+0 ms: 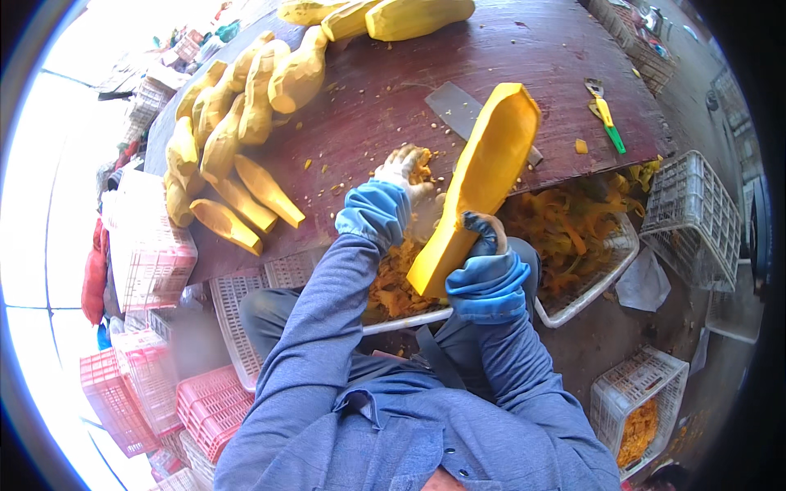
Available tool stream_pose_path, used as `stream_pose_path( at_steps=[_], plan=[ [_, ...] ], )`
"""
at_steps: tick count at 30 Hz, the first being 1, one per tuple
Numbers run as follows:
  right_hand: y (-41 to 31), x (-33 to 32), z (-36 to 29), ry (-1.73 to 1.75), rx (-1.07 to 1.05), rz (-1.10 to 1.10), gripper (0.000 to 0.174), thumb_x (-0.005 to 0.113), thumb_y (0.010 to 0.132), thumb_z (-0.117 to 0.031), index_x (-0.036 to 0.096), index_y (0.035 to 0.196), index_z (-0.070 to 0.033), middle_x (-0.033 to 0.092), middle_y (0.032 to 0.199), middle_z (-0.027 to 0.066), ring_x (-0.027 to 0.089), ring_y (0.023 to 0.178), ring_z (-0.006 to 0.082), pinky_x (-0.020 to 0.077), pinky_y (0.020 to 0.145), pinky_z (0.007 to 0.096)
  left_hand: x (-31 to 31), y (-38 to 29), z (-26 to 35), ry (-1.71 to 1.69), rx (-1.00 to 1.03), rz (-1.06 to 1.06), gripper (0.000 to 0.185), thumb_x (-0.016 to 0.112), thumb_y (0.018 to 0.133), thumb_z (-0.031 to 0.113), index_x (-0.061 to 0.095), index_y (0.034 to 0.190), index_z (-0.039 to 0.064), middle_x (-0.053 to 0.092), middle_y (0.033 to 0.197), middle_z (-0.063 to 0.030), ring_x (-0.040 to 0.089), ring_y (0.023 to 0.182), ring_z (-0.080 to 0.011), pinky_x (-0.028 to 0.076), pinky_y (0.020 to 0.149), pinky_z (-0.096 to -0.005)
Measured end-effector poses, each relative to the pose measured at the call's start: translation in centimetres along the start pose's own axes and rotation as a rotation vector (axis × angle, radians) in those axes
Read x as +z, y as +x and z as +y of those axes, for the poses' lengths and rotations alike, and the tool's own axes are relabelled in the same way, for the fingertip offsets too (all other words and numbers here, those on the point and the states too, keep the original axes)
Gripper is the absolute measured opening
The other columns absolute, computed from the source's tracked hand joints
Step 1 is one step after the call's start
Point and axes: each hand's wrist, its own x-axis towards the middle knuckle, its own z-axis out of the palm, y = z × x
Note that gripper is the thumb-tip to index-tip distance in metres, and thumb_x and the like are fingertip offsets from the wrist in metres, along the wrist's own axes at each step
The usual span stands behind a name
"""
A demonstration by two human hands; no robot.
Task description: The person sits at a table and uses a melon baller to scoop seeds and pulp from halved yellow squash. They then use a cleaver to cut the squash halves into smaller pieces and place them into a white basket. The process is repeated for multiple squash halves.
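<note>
In my right hand (485, 233), gloved, is a peeled, hollowed half of a long squash (485, 166), tilted with its wide end away from me and its orange cavity showing. My left hand (405, 175), in a pale glove, is at the near edge of the dark red wooden table (381, 80) with orange squash pulp (422, 167) in its fingers. Beyond the squash half lies a flat metal blade (454, 107). Scattered seeds dot the tabletop. A vegetable peeler (605, 115) with a yellow and green handle lies at the right.
Peeled squashes (245, 86) and several cut halves (267, 190) cover the table's left side. Below the near edge are a crate of pulp (399, 276) and a crate of peelings (571, 227). Plastic crates (215, 405) stand left, others (694, 221) right.
</note>
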Motion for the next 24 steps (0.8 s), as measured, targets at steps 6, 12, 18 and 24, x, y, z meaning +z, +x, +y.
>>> stream_pose_path(
  at_steps=[6,12,18,24],
  plan=[
    [1.2,2.0,-2.7,0.257,0.422,0.115,0.027,0.066,0.094,-0.020,0.072,0.108,0.003,0.075,0.099,0.0108,0.072,0.091,0.0201,0.0579,0.091,0.0332,5.9,-7.1,-3.2,0.031,0.405,0.261,0.048,0.079,0.085,0.030,0.069,0.127,0.009,0.071,0.125,-0.0164,0.064,0.124,-0.0402,0.052,0.108,-0.0505],
    [0.7,2.8,-3.4,-0.005,0.257,-0.054,0.024,0.065,0.100,-0.017,0.071,0.114,0.001,0.074,0.105,0.0097,0.071,0.096,0.0184,0.0578,0.092,0.0315,3.4,-18.5,-3.0,-0.944,-0.199,-0.111,0.040,0.074,0.092,0.031,0.073,0.121,0.003,0.076,0.113,-0.0118,0.069,0.114,-0.0252,0.054,0.098,-0.0414],
    [0.8,4.3,-1.3,0.180,0.504,-0.182,0.029,0.077,0.094,-0.024,0.075,0.111,0.000,0.077,0.095,0.0073,0.075,0.085,0.0183,0.0605,0.082,0.0311,2.7,-19.7,1.1,-1.271,-0.229,-0.168,0.079,0.090,0.079,0.023,0.055,0.145,0.000,0.071,0.129,-0.0103,0.071,0.111,-0.0227,0.057,0.096,-0.0386],
    [2.4,4.6,-2.9,-0.612,0.326,-0.571,0.051,0.076,0.097,-0.038,0.072,0.127,0.004,0.079,0.108,0.0149,0.073,0.101,0.0196,0.0569,0.091,0.0359,3.1,-22.5,1.4,-1.365,-0.232,-0.026,0.072,0.087,0.068,0.012,0.064,0.135,-0.002,0.074,0.116,-0.0100,0.072,0.104,-0.0237,0.056,0.097,-0.0392]
  ],
)
